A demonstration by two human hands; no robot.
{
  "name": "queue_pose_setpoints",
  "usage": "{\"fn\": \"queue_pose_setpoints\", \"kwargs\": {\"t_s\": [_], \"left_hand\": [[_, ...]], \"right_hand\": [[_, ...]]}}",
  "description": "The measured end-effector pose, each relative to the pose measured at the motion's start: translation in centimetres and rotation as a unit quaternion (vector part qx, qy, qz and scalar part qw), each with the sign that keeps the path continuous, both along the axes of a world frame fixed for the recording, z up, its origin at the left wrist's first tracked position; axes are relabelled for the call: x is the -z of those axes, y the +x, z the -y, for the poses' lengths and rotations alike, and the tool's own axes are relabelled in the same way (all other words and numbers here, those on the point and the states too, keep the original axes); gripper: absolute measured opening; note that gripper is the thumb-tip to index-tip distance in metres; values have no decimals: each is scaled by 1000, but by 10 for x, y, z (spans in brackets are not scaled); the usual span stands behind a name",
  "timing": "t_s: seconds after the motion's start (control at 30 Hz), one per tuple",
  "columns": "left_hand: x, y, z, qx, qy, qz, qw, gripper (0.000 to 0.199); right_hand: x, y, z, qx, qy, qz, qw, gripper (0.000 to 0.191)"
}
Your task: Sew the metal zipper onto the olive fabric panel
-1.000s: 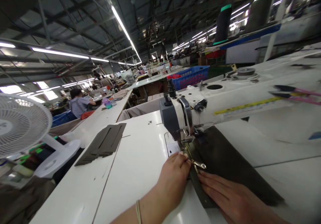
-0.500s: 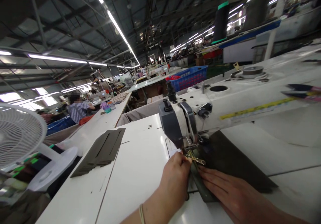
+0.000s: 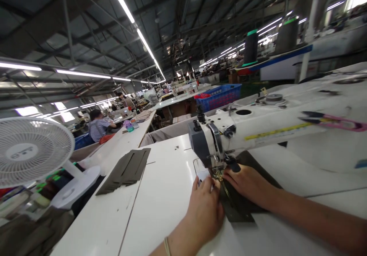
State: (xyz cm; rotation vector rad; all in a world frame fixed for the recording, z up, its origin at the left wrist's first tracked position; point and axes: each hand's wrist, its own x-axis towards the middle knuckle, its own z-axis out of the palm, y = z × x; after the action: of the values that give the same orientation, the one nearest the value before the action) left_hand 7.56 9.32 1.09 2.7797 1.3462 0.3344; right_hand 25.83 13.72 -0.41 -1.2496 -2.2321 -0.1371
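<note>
Well in from the worktop's [image 3: 160, 198] left edge, left hand [image 3: 204, 208] and right hand [image 3: 250, 181] touch dark fabric [image 3: 237, 211], grip unclear

Can slip through pretty easily over the white tabletop [image 3: 163, 198] between fabric stack [image 3: 123, 172] and sewing machine head [image 3: 199, 143]; blocked rightward by machine arm [image 3: 266, 120].

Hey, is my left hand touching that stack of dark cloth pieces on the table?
Apart. The head view shows a stretch of white tabletop between the left hand and the cloth stack.
</note>
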Motion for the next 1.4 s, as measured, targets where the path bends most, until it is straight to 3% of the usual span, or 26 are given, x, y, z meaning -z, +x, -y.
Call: {"fn": "queue_pose_setpoints", "kwargs": {"t_s": [0.17, 0.37, 0.63, 0.73, 0.8, 0.87, 0.93, 1.13, 1.4], "left_hand": [[4, 0, 2, 11, 13, 18, 1000, 59], [-2, 3, 1, 22, 2, -28, 999, 55], [0, 3, -3, 33, 10, -32, 999, 55], [3, 3, 0, 34, 21, -17, 999, 53], [6, 2, 3, 38, 34, 15, 999, 49], [9, 0, 8, 56, 50, 57, 996, 39], [13, -2, 13, 84, 67, 92, 990, 30], [15, -1, 18, 114, 100, 127, 980, 22], [11, -2, 5, 131, 137, 126, 974, 21]], "right_hand": [[1, 4, 2, 43, -64, -33, 996, 17], [2, 3, -2, 104, -149, -46, 982, 24], [-5, -14, -8, 200, -154, -6, 968, 31], [-7, -7, 9, 137, -134, 9, 981, 29], [-4, 1, 31, 40, -101, 24, 994, 27], [3, 8, 54, -73, -27, 37, 996, 36], [11, 12, 71, -120, 47, 44, 991, 44], [14, 9, 72, -128, 98, 59, 985, 38], [7, 3, 62, -128, 101, 35, 986, 41]]}}
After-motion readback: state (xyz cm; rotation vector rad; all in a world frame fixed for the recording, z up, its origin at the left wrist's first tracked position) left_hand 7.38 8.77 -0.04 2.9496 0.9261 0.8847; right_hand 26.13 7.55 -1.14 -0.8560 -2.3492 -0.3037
